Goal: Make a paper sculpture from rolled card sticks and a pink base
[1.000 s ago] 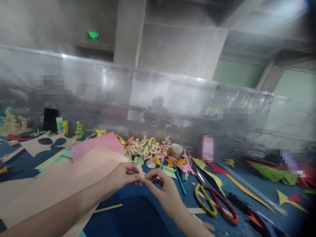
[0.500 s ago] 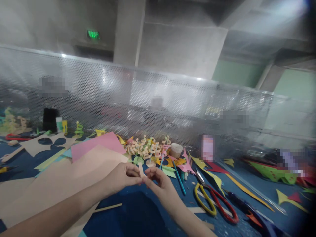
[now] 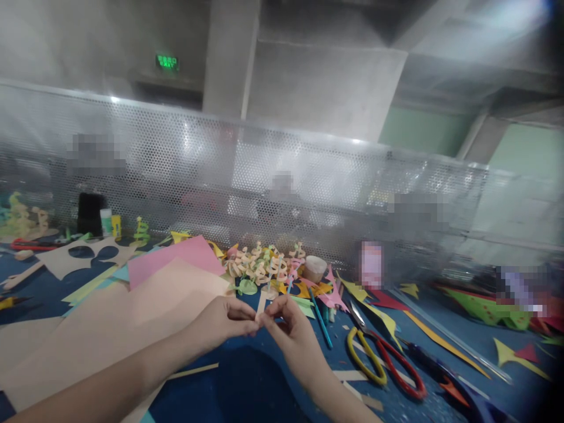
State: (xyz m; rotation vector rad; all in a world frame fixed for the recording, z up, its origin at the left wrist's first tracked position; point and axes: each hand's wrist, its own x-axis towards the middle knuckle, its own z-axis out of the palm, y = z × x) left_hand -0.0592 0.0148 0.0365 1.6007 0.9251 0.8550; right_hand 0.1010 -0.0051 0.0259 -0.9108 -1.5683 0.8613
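A narrow cream paper strip (image 3: 261,302) stands up between my two hands above the blue table. My left hand (image 3: 229,317) pinches its lower end with thumb and fingers. My right hand (image 3: 286,329) meets it there, fingertips closed on the same strip. Where the fingertips touch, the strip's lower end is hidden. Just beyond the hands sits a cluster of curled paper spirals (image 3: 259,264) in cream, green and pink. Large cream paper sheets (image 3: 132,317) lie under and beside my left forearm.
Scissors (image 3: 374,358) with yellow and red handles lie right of my right hand, near a blue pencil-like stick (image 3: 321,320) and a dark blue tool (image 3: 445,370). A pink sheet (image 3: 176,261) and a tape roll (image 3: 315,268) lie farther back. A perforated metal screen (image 3: 198,164) runs behind the table.
Both hands have shifted slightly to the right, and the strip now leans right instead of left. The things on the table keep their places.
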